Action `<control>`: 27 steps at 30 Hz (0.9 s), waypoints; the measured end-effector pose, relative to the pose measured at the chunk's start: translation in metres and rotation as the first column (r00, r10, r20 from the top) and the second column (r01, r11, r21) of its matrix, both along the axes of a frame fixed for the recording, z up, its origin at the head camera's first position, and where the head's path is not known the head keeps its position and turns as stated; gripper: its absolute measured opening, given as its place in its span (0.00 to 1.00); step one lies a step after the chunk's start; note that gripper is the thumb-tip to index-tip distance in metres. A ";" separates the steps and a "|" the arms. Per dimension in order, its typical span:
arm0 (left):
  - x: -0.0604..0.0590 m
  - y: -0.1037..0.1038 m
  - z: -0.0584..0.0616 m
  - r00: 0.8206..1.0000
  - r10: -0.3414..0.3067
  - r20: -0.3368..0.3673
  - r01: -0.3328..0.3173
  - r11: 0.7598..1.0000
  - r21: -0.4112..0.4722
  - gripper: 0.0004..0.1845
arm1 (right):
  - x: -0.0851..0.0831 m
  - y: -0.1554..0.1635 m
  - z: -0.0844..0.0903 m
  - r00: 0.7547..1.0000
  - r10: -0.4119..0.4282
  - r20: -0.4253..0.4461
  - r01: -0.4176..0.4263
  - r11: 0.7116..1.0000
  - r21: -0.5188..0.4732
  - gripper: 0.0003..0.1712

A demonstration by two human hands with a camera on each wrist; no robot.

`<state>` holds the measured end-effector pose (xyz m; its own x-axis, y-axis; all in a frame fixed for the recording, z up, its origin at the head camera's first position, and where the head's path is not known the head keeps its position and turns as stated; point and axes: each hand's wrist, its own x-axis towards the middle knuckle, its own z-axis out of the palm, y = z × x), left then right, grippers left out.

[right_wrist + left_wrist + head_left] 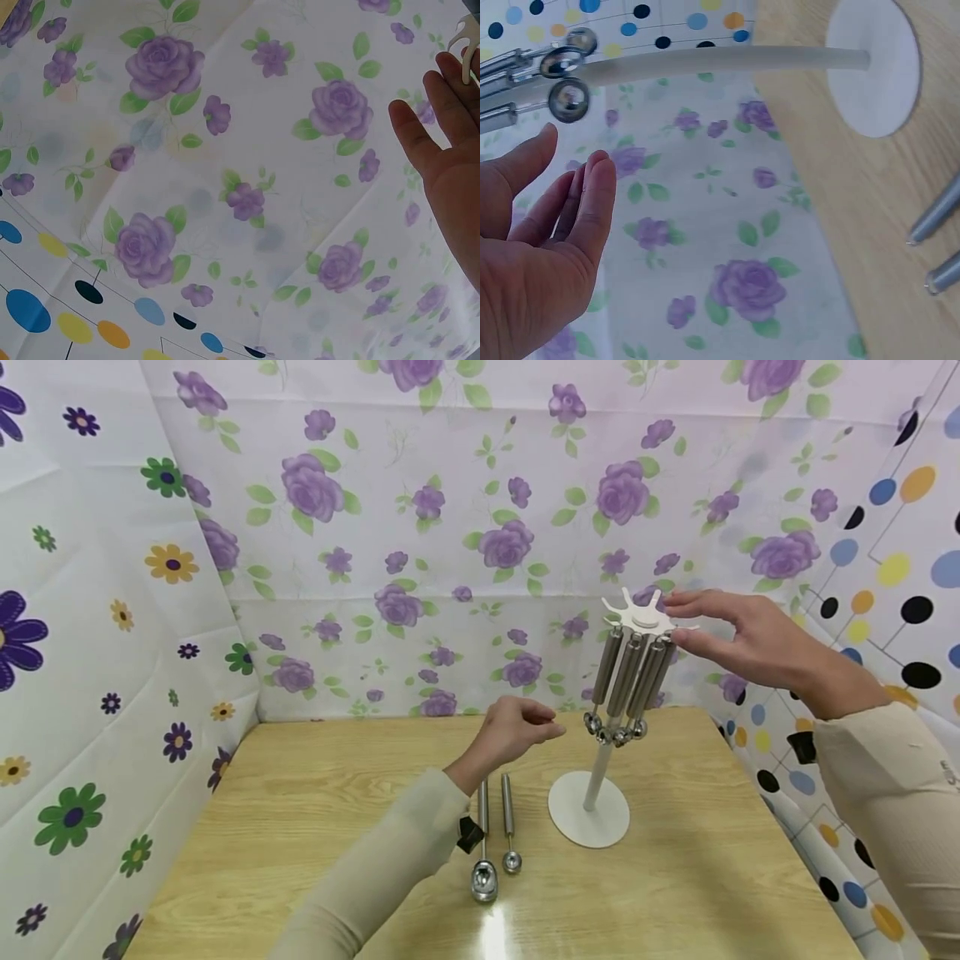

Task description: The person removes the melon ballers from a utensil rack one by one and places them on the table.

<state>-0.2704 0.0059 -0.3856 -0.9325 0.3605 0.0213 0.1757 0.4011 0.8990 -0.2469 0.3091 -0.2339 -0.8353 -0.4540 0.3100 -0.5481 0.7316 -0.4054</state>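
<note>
A white rotating-style rack (598, 768) stands upright, with curved hooks (643, 617) around its top. Several steel scoops (626, 681) with thick handles and small round bowls hang from it. My right hand (765, 639) is at the top's right side, its thumb and fingertips at the hooks and its fingers extended. In the left wrist view, my left hand (551, 225) has loosely bent fingers and nothing between them, just below the hanging round bowls (568, 99). On the table lie a larger oval scoop (484, 881) and a smaller round scoop (512, 862), side by side beneath my left forearm.
The wooden table (337, 827) carries the rack's round white base (588, 831) right of the two lying scoops. Floral sheeting (450, 527) hangs behind the table. More patterned sheets enclose its left and right sides.
</note>
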 end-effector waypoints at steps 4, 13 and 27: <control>-0.002 0.007 0.014 0.999 -0.020 -0.026 0.020 1.000 0.012 0.16 | -0.001 0.001 -0.003 1.000 -0.003 0.011 0.003 1.000 -0.009 0.26; -0.004 0.020 0.042 0.994 -0.074 -0.084 0.081 0.993 0.083 0.19 | 0.000 0.000 -0.004 1.000 -0.002 0.005 0.002 1.000 -0.002 0.26; -0.003 0.049 0.049 0.985 -0.067 -0.159 0.090 0.985 0.146 0.16 | -0.002 0.001 0.000 1.000 0.007 0.003 -0.007 1.000 0.022 0.27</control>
<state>-0.2733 0.0548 -0.3369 -0.8828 0.4140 0.2220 0.3415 0.2409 0.9085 -0.2487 0.3099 -0.2340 -0.8330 -0.4665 0.2975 -0.5521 0.7364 -0.3911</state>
